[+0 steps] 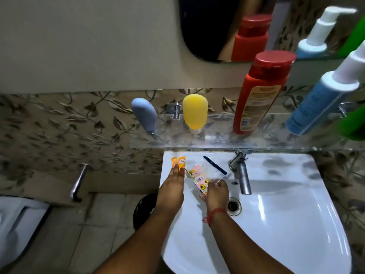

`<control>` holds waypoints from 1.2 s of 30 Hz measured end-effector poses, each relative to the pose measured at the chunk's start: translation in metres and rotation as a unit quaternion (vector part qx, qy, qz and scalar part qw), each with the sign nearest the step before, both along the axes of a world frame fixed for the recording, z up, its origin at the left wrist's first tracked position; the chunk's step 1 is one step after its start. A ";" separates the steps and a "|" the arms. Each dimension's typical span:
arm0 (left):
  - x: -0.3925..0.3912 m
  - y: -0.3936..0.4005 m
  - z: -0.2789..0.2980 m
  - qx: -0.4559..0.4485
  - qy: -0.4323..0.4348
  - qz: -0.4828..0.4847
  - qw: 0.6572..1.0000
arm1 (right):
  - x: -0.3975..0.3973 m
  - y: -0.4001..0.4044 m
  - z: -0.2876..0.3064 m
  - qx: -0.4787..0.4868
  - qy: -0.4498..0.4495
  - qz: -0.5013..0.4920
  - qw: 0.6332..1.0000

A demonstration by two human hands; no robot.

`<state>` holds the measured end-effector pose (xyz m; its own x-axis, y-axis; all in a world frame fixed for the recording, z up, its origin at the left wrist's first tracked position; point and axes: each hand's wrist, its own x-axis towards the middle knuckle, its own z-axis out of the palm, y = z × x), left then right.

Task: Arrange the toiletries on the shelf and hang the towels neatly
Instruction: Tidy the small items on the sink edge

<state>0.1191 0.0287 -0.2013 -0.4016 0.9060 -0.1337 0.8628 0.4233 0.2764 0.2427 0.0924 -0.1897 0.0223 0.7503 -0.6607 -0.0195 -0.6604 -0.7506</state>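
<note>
On the white sink's (276, 204) back-left rim lie two small orange sachets (178, 162), a pink packet in clear wrap (194, 171) and a dark blue razor (215, 165). My left hand (173, 186) lies flat, fingers stretched out, its fingertips touching the orange sachets. My right hand (216, 191) is closed on a pink packaged item (202, 184) with a barcode label. Above, the glass shelf (217, 139) carries a grey-blue tube (144, 115), a yellow bottle (195, 113) standing on its cap, a red bottle (260, 91) and a blue pump bottle (320, 101).
A chrome tap (242, 173) rises just right of my right hand, with the drain (234, 206) below it. A green bottle (353, 123) sits at the shelf's far right. A mirror (227, 28) hangs above. A dark bin (145, 210) and a toilet (17, 224) stand on the floor to the left.
</note>
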 end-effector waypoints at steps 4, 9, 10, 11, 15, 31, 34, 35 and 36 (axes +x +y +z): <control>-0.020 -0.021 0.013 0.050 -0.041 0.078 0.995 | -0.021 -0.027 0.014 0.079 -0.039 0.049 0.995; -0.048 -0.068 0.020 0.120 -0.122 0.202 0.964 | -0.064 -0.073 0.020 0.186 -0.099 0.148 0.966; -0.056 -0.079 0.018 0.130 -0.133 0.225 0.957 | -0.073 -0.085 0.020 0.212 -0.122 0.168 0.955; -0.064 -0.090 0.012 0.133 -0.145 0.246 0.949 | -0.081 -0.095 0.019 0.236 -0.136 0.180 0.945; -0.108 -0.153 -0.017 0.132 -0.221 0.334 0.907 | -0.120 -0.152 0.007 0.279 -0.181 0.213 0.919; -0.165 -0.284 -0.141 0.005 -0.407 0.348 0.844 | -0.202 -0.296 -0.155 0.105 -0.235 0.406 0.877; -0.168 -0.265 -0.199 0.000 -0.447 0.346 0.825 | -0.216 -0.289 -0.223 0.102 -0.226 0.424 0.871; -0.171 -0.259 -0.224 0.000 -0.463 0.350 0.815 | -0.221 -0.286 -0.248 0.106 -0.228 0.434 0.865; -0.175 -0.254 -0.248 -0.001 -0.478 0.351 0.805 | -0.224 -0.283 -0.270 0.104 -0.229 0.442 0.861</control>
